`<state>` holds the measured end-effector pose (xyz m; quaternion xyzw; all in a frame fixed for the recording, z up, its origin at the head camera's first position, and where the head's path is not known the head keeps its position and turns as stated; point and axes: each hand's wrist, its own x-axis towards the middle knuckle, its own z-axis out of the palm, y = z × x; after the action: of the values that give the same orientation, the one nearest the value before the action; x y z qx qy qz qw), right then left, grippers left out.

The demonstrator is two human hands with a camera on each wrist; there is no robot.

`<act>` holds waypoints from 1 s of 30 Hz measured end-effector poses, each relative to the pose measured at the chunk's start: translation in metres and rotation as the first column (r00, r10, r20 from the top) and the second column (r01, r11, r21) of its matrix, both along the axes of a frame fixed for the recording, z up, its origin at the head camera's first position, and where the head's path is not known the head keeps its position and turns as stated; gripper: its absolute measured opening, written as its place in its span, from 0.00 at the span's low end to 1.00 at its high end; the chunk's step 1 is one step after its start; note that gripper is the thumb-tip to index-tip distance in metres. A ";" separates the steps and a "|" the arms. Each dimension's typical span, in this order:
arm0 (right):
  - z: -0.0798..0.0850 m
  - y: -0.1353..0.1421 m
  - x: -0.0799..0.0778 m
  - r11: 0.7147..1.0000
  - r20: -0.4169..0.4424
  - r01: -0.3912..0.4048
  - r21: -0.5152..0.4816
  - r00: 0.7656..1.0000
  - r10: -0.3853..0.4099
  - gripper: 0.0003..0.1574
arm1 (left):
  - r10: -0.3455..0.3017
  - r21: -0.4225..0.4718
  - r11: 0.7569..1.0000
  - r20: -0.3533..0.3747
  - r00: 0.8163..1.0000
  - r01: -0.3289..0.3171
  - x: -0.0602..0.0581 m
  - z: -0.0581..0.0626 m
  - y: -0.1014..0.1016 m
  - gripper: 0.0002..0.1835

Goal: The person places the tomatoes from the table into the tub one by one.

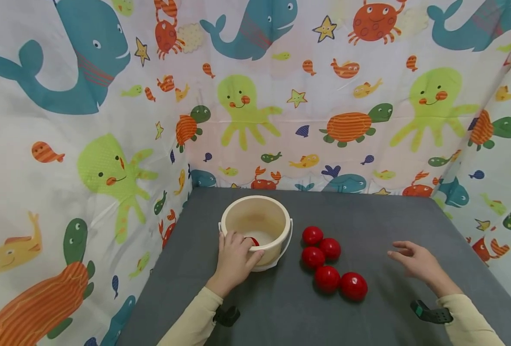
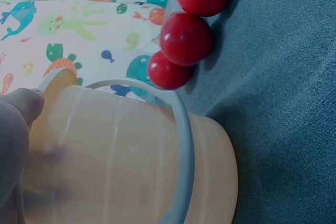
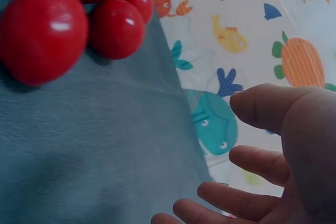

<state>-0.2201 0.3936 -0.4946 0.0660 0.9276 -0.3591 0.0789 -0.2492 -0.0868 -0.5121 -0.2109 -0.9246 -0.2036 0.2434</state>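
A cream bucket (image 1: 255,226) with a thin handle (image 2: 181,145) stands on the grey tabletop. My left hand (image 1: 235,259) grips its near rim, fingers hooked over the edge; the left wrist view catches the thumb (image 2: 26,103) at the rim. Inside the bucket a bit of a red object (image 1: 252,241) shows, mostly hidden by the wall and fingers. To the right, several shiny round red fruits (image 1: 327,279) lie grouped; one shows a short stem in the right wrist view. My right hand (image 1: 419,264) is held over the table right of the fruits, fingers spread and holding nothing.
A grey cloth-covered table (image 1: 368,216) lies below both hands. Behind it and along both sides hangs a white curtain (image 1: 277,144) printed with sea animals. Dark bands (image 1: 430,313) circle both wrists.
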 end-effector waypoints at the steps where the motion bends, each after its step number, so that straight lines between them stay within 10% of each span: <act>1: -0.003 -0.001 0.001 1.000 0.009 0.006 -0.008 1.000 -0.006 0.51 | -0.002 -0.002 1.000 -0.007 1.000 0.002 0.000 0.000 0.000 0.16; 30: -0.055 -0.076 0.016 0.977 0.035 -0.095 -0.188 0.994 0.103 0.44 | 0.009 -0.008 1.000 -0.001 1.000 -0.009 0.005 0.004 0.001 0.17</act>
<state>-0.2046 0.3180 -0.5498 0.0198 0.8901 -0.4384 0.1231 -0.2446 -0.0855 -0.5084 -0.2079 -0.9263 -0.1985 0.2437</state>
